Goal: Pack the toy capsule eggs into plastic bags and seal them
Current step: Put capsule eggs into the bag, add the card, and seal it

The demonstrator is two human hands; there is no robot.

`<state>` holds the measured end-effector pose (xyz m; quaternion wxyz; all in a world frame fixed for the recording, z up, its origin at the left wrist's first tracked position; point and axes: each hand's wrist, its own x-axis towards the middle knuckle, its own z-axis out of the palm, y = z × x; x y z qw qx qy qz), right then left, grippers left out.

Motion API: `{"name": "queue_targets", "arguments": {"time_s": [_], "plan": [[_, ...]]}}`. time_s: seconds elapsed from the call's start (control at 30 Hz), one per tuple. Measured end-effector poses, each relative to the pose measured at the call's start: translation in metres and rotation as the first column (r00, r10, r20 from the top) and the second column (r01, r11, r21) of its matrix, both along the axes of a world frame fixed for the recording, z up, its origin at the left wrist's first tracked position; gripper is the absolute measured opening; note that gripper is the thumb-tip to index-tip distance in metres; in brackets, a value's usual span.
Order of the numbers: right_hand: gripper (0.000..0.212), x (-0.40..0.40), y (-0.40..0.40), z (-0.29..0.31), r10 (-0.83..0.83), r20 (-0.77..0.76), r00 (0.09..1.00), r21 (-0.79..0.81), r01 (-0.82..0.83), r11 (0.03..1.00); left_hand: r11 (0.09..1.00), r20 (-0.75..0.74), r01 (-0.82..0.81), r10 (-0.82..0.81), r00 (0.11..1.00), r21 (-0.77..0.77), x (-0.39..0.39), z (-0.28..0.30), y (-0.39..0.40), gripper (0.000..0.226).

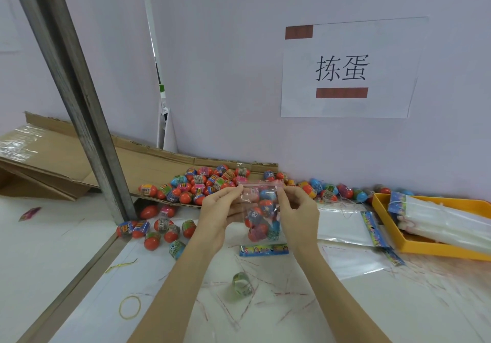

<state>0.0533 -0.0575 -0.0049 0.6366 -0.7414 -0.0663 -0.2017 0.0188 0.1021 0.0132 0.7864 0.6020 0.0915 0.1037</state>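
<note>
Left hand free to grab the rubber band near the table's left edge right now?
Probably not yet. The left hand and right hand both pinch the top of the bag of eggs. Nothing blocks the path down to the rubber band.

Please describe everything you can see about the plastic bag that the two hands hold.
The plastic bag is small, clear and thin, with a pinkish strip along its top edge. It hangs upright above the table, filled with several colourful capsule eggs. The left hand and right hand pinch its top corners. Whether the strip is sealed cannot be told.
</note>
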Motion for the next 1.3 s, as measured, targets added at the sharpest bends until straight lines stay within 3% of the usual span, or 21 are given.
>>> {"name": "queue_targets", "arguments": {"time_s": [0.1,0.17,0.33,0.43,0.57,0.77,0.87,1.03,1.3], "plan": [[0.017,-0.005,0.001,0.003,-0.076,0.211,0.975,-0.167,0.112,0.980,0.995,0.042,-0.021,0.017,0.999,0.095,-0.001,0.000,0.000,0.018],[0.014,-0.009,0.003,0.006,-0.013,0.388,0.921,-0.307,0.143,0.941,0.986,0.109,-0.033,0.015,0.994,0.164,-0.004,0.001,-0.003,0.015],[0.018,-0.017,0.010,0.011,0.084,0.546,0.834,-0.420,0.186,0.888,0.885,0.303,-0.124,-0.020,0.953,0.449,-0.006,0.002,-0.012,0.013],[0.020,-0.014,0.004,0.010,0.083,0.568,0.819,-0.433,0.212,0.876,0.840,0.338,-0.136,-0.060,0.939,0.525,-0.007,0.003,-0.013,0.018],[0.016,-0.009,-0.003,0.009,0.098,0.615,0.782,-0.433,0.231,0.872,0.688,0.416,-0.235,-0.107,0.903,0.687,-0.008,0.001,-0.010,0.015],[0.010,-0.009,0.001,0.012,0.104,0.592,0.800,-0.419,0.195,0.887,0.530,0.523,-0.387,-0.129,0.843,0.754,-0.009,0.003,-0.009,0.015],[0.009,-0.008,-0.003,0.014,0.094,0.518,0.850,-0.384,0.132,0.914,0.513,0.543,-0.410,-0.135,0.829,0.754,-0.009,0.004,-0.009,0.016],[0.014,-0.009,-0.007,0.013,0.197,0.504,0.841,-0.413,0.035,0.910,0.520,0.517,-0.374,-0.157,0.842,0.768,-0.009,0.005,-0.007,0.016],[0.015,-0.010,-0.006,0.015,0.183,0.555,0.812,-0.455,0.112,0.883,0.402,0.545,-0.441,-0.193,0.816,0.802,-0.011,0.005,-0.005,0.022]]}}
